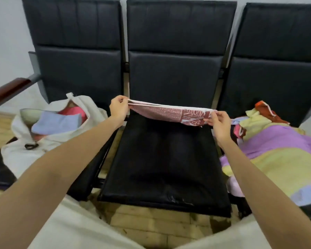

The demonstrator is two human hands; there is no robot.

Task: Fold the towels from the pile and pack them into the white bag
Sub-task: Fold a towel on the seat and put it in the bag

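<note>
A maroon-and-white patterned towel [171, 112] hangs stretched above the middle black seat [162, 162]. My left hand [118, 107] pinches its left corners, where two edges lie together. My right hand [220, 124] pinches the right end. The white bag [48, 135] sits open on the left seat, with a pale blue folded towel [56, 122] and a pink one [73, 111] inside. The pile of towels [276, 150], yellow, purple and orange, lies on the right seat.
Three black padded chairs stand in a row against a pale wall. A wooden armrest [7, 90] juts out at the far left. Wood-patterned floor [151, 223] shows below the seat, between my light trouser legs.
</note>
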